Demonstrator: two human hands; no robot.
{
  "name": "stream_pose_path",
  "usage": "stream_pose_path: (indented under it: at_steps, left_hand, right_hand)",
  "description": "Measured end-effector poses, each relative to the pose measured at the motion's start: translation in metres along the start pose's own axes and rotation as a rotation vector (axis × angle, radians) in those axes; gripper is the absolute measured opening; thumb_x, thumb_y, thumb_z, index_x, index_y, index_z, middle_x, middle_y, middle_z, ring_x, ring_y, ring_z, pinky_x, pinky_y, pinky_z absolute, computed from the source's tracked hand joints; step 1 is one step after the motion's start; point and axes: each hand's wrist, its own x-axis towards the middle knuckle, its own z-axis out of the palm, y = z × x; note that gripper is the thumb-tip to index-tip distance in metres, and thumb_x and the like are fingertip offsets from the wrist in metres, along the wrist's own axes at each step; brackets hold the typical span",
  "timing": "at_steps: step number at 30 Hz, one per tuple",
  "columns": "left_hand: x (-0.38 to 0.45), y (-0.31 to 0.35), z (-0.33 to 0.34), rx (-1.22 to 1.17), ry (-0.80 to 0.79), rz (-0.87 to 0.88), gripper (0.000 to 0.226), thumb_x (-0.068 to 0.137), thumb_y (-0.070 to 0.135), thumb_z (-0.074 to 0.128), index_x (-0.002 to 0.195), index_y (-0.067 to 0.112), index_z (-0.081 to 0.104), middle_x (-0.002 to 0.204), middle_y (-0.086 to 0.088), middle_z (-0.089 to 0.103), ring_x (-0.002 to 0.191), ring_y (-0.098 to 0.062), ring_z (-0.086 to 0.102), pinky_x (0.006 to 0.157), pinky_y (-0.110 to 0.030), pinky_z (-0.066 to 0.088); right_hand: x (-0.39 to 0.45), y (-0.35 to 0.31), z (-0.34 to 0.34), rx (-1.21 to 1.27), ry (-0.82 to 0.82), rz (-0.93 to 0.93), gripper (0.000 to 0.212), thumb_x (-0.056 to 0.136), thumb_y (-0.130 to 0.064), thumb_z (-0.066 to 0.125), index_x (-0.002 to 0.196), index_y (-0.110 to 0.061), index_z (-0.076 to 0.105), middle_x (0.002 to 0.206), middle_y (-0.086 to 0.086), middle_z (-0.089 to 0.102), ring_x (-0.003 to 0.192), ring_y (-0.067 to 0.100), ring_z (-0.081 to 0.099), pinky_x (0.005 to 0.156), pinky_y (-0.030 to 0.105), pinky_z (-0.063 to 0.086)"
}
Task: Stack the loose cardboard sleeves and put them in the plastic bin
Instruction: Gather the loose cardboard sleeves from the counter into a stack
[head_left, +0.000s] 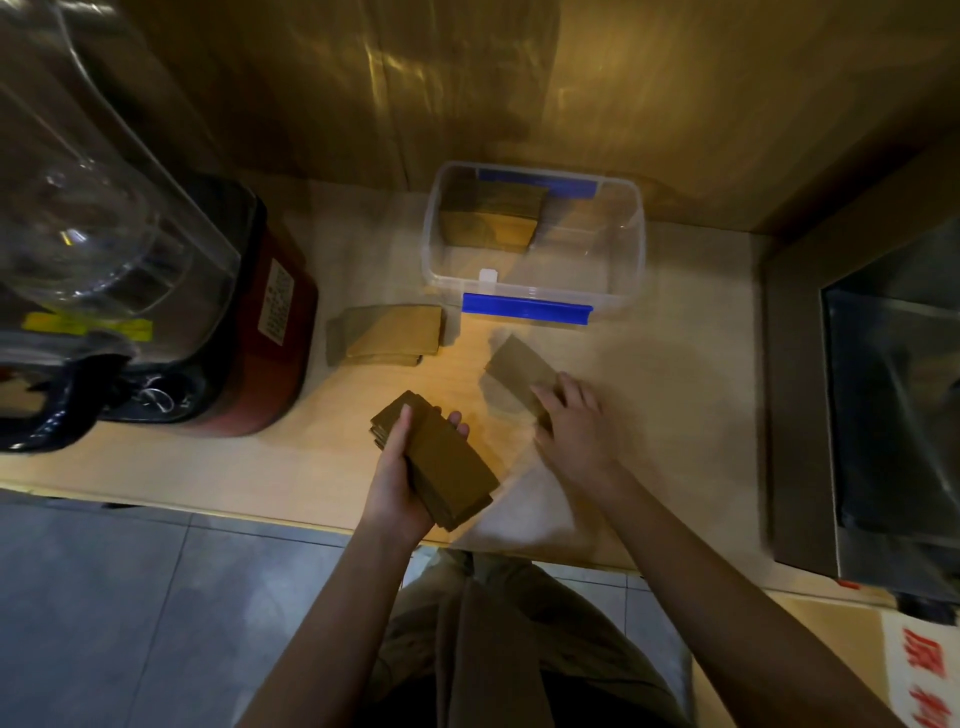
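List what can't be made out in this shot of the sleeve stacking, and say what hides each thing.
- Head view: the near end of the loose sleeve is covered by the right hand, which is motion-blurred, so its grip is unclear.
- The count in the stack held by the left hand: edges too dim.
- Sleeves in the plastic bin: count too small to tell.
- The appliance label: print too small.

Brown sleeve stack (441, 462) held, loose sleeve (519, 371) flat, clear bin (535, 280) part-filled
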Motion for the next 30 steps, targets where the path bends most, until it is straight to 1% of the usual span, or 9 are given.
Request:
stream_pose_path:
  at_steps: [5, 10, 13, 17, 19, 21, 22, 26, 30]
  left_hand:
    - [-0.002, -0.001, 0.001, 0.027, -0.006, -0.001, 0.063, 0.065, 0.051, 0.067, 0.119, 0.020, 0.056, 0.105, -0.005, 0.069, 0.098, -0.020, 0.064, 0.083, -0.043, 0.050]
    - [-0.001, -0.003, 0.003, 0.015, -0.034, -0.003, 0.071, 0.065, 0.057, 0.064, 0.126, 0.021, 0.052, 0.109, -0.007, 0.067, 0.099, -0.022, 0.064, 0.091, -0.045, 0.047]
    - [-0.001, -0.004, 0.005, -0.028, -0.077, -0.004, 0.076, 0.060, 0.065, 0.062, 0.120, 0.020, 0.057, 0.108, -0.007, 0.069, 0.101, -0.023, 0.064, 0.101, -0.047, 0.041]
    - [-0.001, -0.004, 0.009, -0.069, -0.107, 0.017, 0.075, 0.058, 0.071, 0.057, 0.111, 0.020, 0.065, 0.110, -0.009, 0.069, 0.104, -0.024, 0.064, 0.098, -0.047, 0.043]
    - [-0.002, -0.005, 0.011, -0.038, -0.121, 0.014, 0.082, 0.056, 0.076, 0.053, 0.115, 0.020, 0.063, 0.114, -0.010, 0.068, 0.108, -0.026, 0.062, 0.099, -0.047, 0.043]
    - [-0.003, -0.005, 0.012, 0.013, -0.130, -0.007, 0.090, 0.052, 0.081, 0.049, 0.116, 0.019, 0.063, 0.115, -0.013, 0.068, 0.109, -0.031, 0.062, 0.094, -0.048, 0.046]
    - [-0.003, -0.005, 0.013, 0.027, -0.156, -0.006, 0.093, 0.051, 0.083, 0.047, 0.117, 0.018, 0.062, 0.115, -0.013, 0.068, 0.109, -0.031, 0.062, 0.091, -0.047, 0.047]
    - [-0.003, -0.007, 0.018, 0.008, -0.291, 0.036, 0.087, 0.056, 0.081, 0.046, 0.113, 0.016, 0.060, 0.108, -0.007, 0.068, 0.104, -0.024, 0.060, 0.093, -0.041, 0.046]
    - [-0.001, -0.010, 0.018, 0.024, -0.297, 0.003, 0.072, 0.064, 0.065, 0.058, 0.117, 0.016, 0.054, 0.110, -0.005, 0.063, 0.102, -0.019, 0.059, 0.090, -0.034, 0.050]
  right_hand:
    - [-0.008, 0.002, 0.003, 0.013, 0.053, 0.023, 0.048, 0.089, -0.028, 0.050, 0.135, -0.027, 0.035, 0.147, 0.008, 0.031, 0.132, 0.027, 0.028, 0.107, 0.045, 0.031]
    - [-0.008, 0.002, -0.005, 0.034, -0.005, 0.015, 0.048, 0.086, -0.027, 0.054, 0.132, -0.023, 0.040, 0.138, 0.011, 0.041, 0.122, 0.031, 0.037, 0.101, 0.045, 0.037]
    - [-0.012, -0.005, -0.025, 0.341, -0.007, 0.038, 0.052, 0.080, -0.024, 0.064, 0.129, -0.020, 0.046, 0.125, 0.010, 0.055, 0.111, 0.026, 0.051, 0.092, 0.039, 0.045]
    - [-0.034, -0.030, -0.051, 0.811, 0.210, 0.009, 0.050, 0.070, -0.023, 0.074, 0.117, -0.027, 0.054, 0.113, -0.006, 0.061, 0.101, 0.005, 0.054, 0.080, 0.021, 0.046]
    - [-0.050, -0.048, -0.056, 0.898, 0.235, -0.062, 0.043, 0.071, -0.027, 0.072, 0.110, -0.035, 0.055, 0.107, -0.014, 0.060, 0.096, -0.004, 0.052, 0.074, 0.010, 0.041]
    - [-0.065, -0.063, -0.055, 0.861, 0.208, -0.092, 0.039, 0.070, -0.033, 0.070, 0.107, -0.036, 0.056, 0.107, -0.010, 0.056, 0.095, -0.004, 0.049, 0.070, 0.005, 0.038]
    - [-0.071, -0.068, -0.052, 0.829, 0.192, -0.102, 0.038, 0.070, -0.034, 0.069, 0.106, -0.034, 0.057, 0.107, -0.009, 0.055, 0.096, -0.001, 0.048, 0.072, 0.006, 0.038]
    - [-0.086, -0.079, -0.042, 0.597, 0.201, -0.150, 0.039, 0.072, -0.031, 0.069, 0.109, -0.023, 0.060, 0.118, 0.000, 0.054, 0.106, 0.013, 0.044, 0.088, 0.031, 0.041]
    - [-0.091, -0.080, -0.038, 0.437, 0.218, -0.215, 0.039, 0.074, -0.029, 0.067, 0.110, -0.016, 0.062, 0.118, 0.007, 0.058, 0.108, 0.026, 0.050, 0.090, 0.042, 0.041]
